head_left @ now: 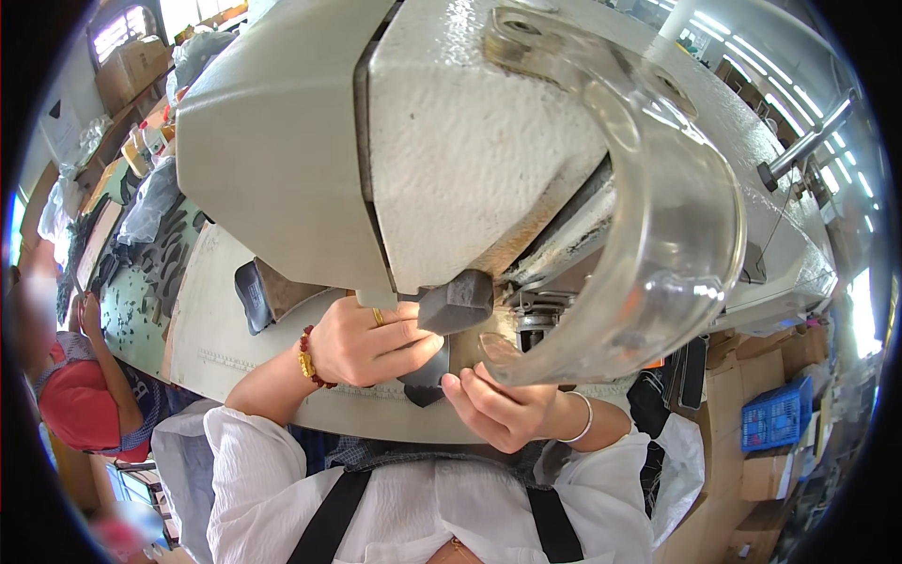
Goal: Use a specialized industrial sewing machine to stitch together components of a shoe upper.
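Observation:
A large off-white sewing machine head (451, 141) fills the upper view, with a clear curved plastic guard (676, 235) on its front. Under it, my left hand (371, 343), with a gold ring and a red bead bracelet, presses on a dark flat piece of material (427, 376) lying on the pale machine table (225, 338). My right hand (498, 409), wearing a silver bangle, pinches the same dark piece from the near side. The needle area behind the guard is mostly hidden.
Another dark cut piece (254, 296) lies on the table left of the machine. Several dark pieces cover a green bench (141, 273) at far left, where a person in a red cap (75, 395) sits. Cardboard boxes (761, 357) and a blue crate (775, 414) stand at right.

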The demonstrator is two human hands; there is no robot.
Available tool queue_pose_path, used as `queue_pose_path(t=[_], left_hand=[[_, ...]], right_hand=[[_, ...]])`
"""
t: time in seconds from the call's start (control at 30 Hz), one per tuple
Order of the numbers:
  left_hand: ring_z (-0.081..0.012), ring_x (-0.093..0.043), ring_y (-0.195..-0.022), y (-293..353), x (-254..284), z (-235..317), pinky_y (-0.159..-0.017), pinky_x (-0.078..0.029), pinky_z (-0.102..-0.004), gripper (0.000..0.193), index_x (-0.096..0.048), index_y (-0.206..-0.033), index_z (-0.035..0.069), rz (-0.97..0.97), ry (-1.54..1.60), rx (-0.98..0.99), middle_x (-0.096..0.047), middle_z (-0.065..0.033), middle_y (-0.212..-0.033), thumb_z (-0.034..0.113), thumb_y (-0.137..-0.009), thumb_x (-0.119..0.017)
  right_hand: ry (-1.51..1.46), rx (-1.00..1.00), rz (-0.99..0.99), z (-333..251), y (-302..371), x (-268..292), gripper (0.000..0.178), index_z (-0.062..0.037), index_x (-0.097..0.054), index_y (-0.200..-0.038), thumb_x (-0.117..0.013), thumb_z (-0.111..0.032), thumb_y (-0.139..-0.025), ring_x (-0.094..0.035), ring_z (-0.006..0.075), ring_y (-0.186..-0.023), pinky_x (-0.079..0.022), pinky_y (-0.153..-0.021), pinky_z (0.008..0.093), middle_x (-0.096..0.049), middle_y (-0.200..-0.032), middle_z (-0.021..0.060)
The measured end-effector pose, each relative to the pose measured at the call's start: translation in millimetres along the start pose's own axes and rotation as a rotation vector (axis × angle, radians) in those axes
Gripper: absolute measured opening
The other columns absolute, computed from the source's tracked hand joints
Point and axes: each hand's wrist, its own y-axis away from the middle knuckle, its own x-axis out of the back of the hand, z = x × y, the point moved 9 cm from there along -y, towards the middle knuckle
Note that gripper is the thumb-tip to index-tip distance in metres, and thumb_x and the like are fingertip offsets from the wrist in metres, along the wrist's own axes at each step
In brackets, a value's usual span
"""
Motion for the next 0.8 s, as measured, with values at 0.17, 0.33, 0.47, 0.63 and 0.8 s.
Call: queue_pose_path(t=[0.17, 0.33, 0.47, 0.63, 0.8], left_hand=[[-0.017, -0.072, -0.083, -3.8, 13.0, -9.7, -0.057, -0.052, -0.0292, 0.014, -0.071, -0.084, 0.012, 0.108, -0.037, 0.064, -0.07, -0.0018, -0.088, 0.009, -0.071, -0.073], [-0.0259, -0.072, -0.087, -0.6, 3.9, -17.7, -0.071, -0.057, -0.0401, 0.014, -0.069, -0.077, 0.009, 0.205, 0.033, 0.141, -0.072, -0.0053, -0.091, 0.007, -0.065, -0.075], [-0.0307, -0.073, -0.089, 7.3, -3.3, -27.1, -0.08, -0.058, -0.0455, 0.019, -0.072, -0.078, 0.006, 0.259, 0.16, 0.229, -0.073, -0.0084, -0.094, 0.004, -0.061, -0.078], [-0.0314, -0.072, -0.094, 10.8, -5.4, -36.5, -0.083, -0.059, -0.0447, 0.019, -0.077, -0.085, 0.007, 0.195, 0.132, 0.311, -0.075, -0.0111, -0.102, 0.0, -0.068, -0.08], [-0.032, -0.072, -0.097, 2.9, -1.7, -31.9, -0.084, -0.058, -0.0458, 0.019, -0.078, -0.089, 0.008, 0.21, 0.086, 0.202, -0.074, -0.0114, -0.105, -0.002, -0.072, -0.082]], right_hand=[[0.145, 0.256, -0.137, -2.9, 13.9, -19.5, 0.022, 0.0022, -0.076, -0.104, -0.072, 0.002, -0.082, -0.068, 0.0188, -0.086, -0.063, -0.077, 0.0329, -0.069, -0.099, 0.0082], [0.17, 0.193, -0.151, -0.1, 18.5, -25.3, 0.027, 0.001, -0.074, -0.114, -0.073, -0.002, -0.087, -0.068, 0.023, -0.094, -0.066, -0.075, 0.0389, -0.071, -0.106, 0.0103], [0.076, 0.094, -0.161, 9.0, 14.9, -27.7, 0.03, 0.0024, -0.074, -0.114, -0.07, -0.002, -0.084, -0.069, 0.0218, -0.096, -0.065, -0.078, 0.0357, -0.07, -0.105, 0.0102], [0.523, 0.437, -0.262, 0.4, 24.9, -50.7, 0.039, 0.0068, -0.071, -0.116, -0.07, -0.002, -0.079, -0.071, 0.02, -0.092, -0.064, -0.074, 0.0336, -0.068, -0.101, 0.0105], [0.315, 0.229, -0.3, 8.5, 29.6, -54.5, 0.035, 0.0048, -0.07, -0.12, -0.067, -0.003, -0.086, -0.072, 0.0242, -0.098, -0.065, -0.082, 0.0387, -0.069, -0.106, 0.0113]])
